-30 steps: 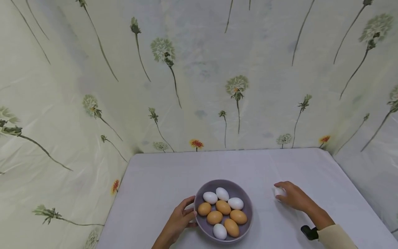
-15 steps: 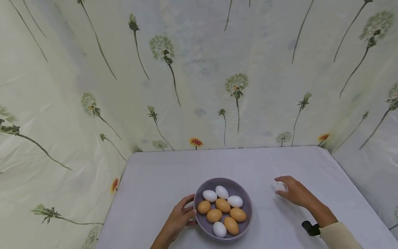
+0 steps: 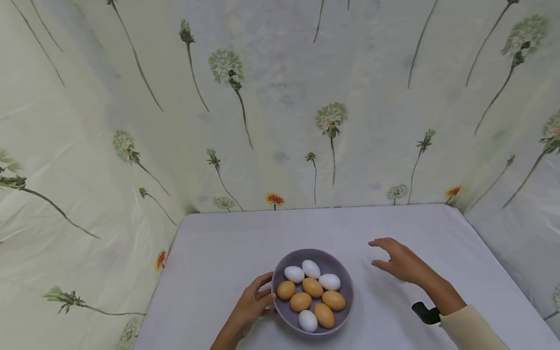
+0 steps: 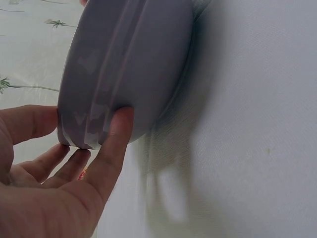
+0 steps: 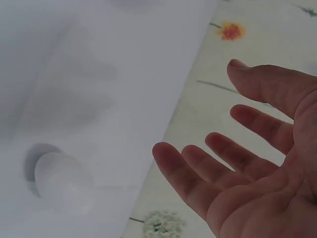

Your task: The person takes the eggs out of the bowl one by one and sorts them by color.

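Observation:
My left hand holds the side of a round purple-grey bowl. In the left wrist view, its fingertips press along the rim and outer wall of the bowl. Several brown eggs and several white eggs lie inside the bowl. Right of the bowl, my right hand hovers over the table with thumb and fingers spread apart, holding nothing. A loose white egg rests on the table in the right wrist view, apart from the fingers; the hand hides most of it from the head camera.
A white cloth covers the table. Behind it and at both sides hang pale sheets printed with dandelions. A black device sits at my right wrist, beside a cream sleeve.
My right hand has let go of the white egg, its fingers have spread, and it has lifted and moved left toward the bowl. The left hand stays on the bowl.

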The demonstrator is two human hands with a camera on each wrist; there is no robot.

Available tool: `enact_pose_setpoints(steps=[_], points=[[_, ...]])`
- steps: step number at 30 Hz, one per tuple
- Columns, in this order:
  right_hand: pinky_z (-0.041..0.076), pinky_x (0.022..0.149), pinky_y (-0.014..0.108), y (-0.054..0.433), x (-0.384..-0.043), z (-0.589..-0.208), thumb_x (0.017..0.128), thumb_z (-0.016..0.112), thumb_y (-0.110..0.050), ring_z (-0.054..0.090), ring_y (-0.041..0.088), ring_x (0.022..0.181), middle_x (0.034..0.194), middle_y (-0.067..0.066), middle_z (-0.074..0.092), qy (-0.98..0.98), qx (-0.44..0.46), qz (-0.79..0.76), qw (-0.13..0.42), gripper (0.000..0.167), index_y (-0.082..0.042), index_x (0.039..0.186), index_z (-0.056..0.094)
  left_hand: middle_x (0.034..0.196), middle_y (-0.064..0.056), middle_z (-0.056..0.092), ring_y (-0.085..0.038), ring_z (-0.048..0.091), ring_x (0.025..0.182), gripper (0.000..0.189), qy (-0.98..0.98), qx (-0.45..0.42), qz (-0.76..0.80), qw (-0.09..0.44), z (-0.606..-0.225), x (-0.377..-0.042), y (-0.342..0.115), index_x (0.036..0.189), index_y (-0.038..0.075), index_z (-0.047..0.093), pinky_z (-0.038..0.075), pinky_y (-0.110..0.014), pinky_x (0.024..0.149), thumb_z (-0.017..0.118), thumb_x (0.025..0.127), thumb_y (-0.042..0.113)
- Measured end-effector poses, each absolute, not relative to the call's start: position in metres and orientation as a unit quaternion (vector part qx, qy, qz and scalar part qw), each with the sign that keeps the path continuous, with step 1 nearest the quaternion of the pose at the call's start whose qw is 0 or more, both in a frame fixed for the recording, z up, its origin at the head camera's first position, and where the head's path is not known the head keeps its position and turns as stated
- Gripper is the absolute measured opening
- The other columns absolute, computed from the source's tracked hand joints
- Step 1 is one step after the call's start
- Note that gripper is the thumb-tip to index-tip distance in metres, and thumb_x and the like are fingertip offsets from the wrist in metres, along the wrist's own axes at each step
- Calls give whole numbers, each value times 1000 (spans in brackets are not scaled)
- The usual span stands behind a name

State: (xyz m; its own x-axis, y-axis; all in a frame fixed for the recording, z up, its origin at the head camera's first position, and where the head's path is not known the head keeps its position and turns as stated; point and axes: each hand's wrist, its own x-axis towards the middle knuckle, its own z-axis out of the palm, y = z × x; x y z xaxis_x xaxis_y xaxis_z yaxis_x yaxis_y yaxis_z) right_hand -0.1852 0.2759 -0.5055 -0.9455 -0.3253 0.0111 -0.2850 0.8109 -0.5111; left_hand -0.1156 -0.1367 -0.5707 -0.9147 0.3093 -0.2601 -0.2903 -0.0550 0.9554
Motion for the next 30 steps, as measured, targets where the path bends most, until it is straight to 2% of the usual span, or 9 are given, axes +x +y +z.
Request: enact_pose_setpoints(steps=[8, 18, 30], points=[[62, 83, 46, 252, -188, -490, 88, 75, -15, 56, 45, 123, 138, 26, 54, 939, -180, -288, 50, 51, -1, 134, 57, 161, -25, 25, -42, 50, 135, 61, 651, 11, 730, 207, -568, -115, -138, 154, 5, 34, 62, -44, 86, 58, 98, 6], [63, 80, 33, 219, -192, -474, 90, 74, -14, 55, 42, 125, 141, 21, 53, 917, -210, -327, 89, 50, -5, 136, 56, 161, -25, 25, -42, 49, 135, 61, 650, 14, 732, 203, -566, -114, -139, 154, 5, 34, 62, -44, 86, 58, 98, 5], [62, 82, 30, 181, -194, -472, 92, 71, -13, 56, 39, 124, 140, 19, 54, 894, -264, -342, 119, 47, -5, 136, 55, 161, -25, 25, -42, 49, 135, 61, 650, 4, 730, 210, -567, -113, -139, 153, 5, 36, 63, -43, 85, 60, 96, 5]])
